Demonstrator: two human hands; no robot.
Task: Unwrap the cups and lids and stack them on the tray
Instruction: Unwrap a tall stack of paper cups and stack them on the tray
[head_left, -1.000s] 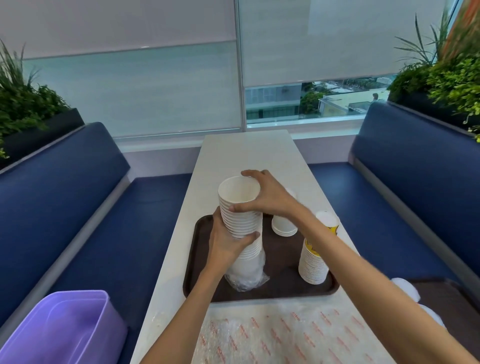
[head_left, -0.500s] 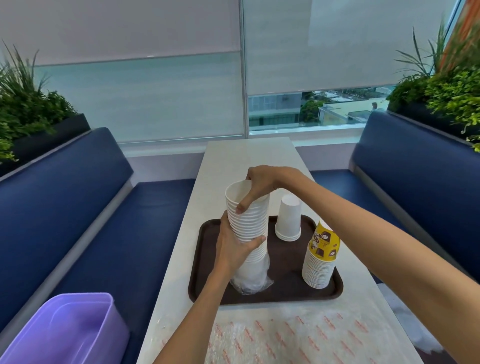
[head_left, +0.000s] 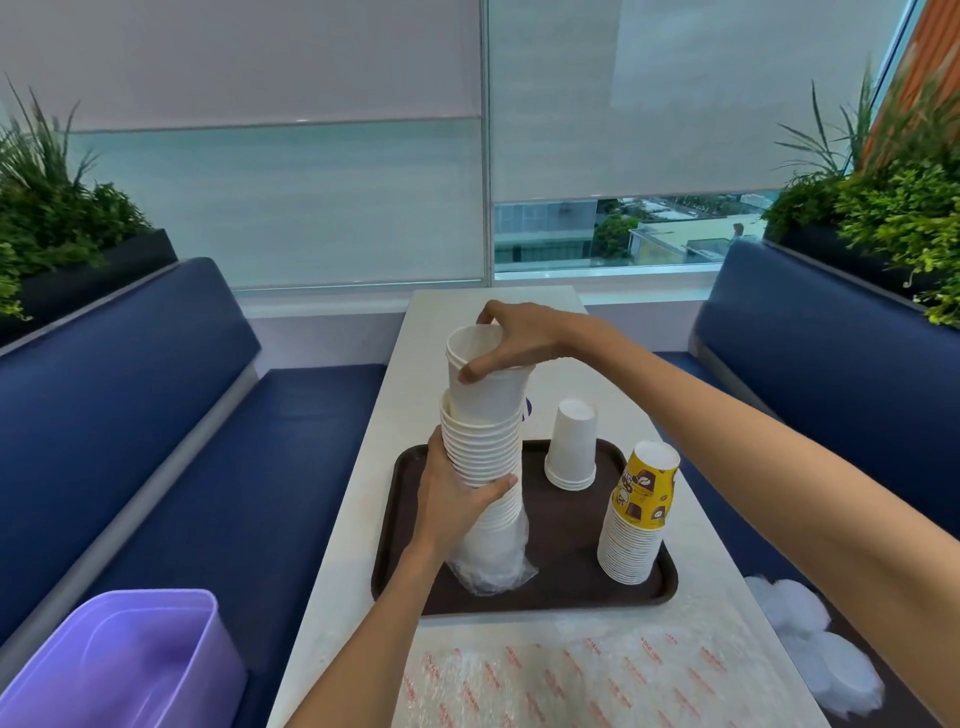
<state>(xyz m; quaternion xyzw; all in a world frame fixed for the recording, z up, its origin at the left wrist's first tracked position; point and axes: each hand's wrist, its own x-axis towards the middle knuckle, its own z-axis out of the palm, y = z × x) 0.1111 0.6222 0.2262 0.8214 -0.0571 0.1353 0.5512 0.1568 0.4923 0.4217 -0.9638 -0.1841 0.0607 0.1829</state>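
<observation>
Top cups (head_left: 485, 387) lifted, stack (head_left: 482, 449) on tray (head_left: 569, 551)

White cups (head_left: 480, 447), brown tray (head_left: 566, 582)

Tray (head_left: 571, 587) on table (head_left: 363, 519) holds tall stack (head_left: 483, 457) left, two shorter stacks (head_left: 636, 540) right.

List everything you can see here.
tray: one, brown, on table
table: one, white, between benches
tall cup stack: one, white, on tray, foot wrapped
top cups: few, white, partly out of stack
upturned cups: small stack, white, tray's far side
printed cup stack: one, yellow top, tray's right
plastic sheet: one, red-printed, table's near end
bin: one, purple, bottom left
benches: two, blue, either side
plants: two, green, behind benches
lids: pile, whitish, lower right
left hand: one, grips tall cup stack
right hand: one, grips top cups
</observation>
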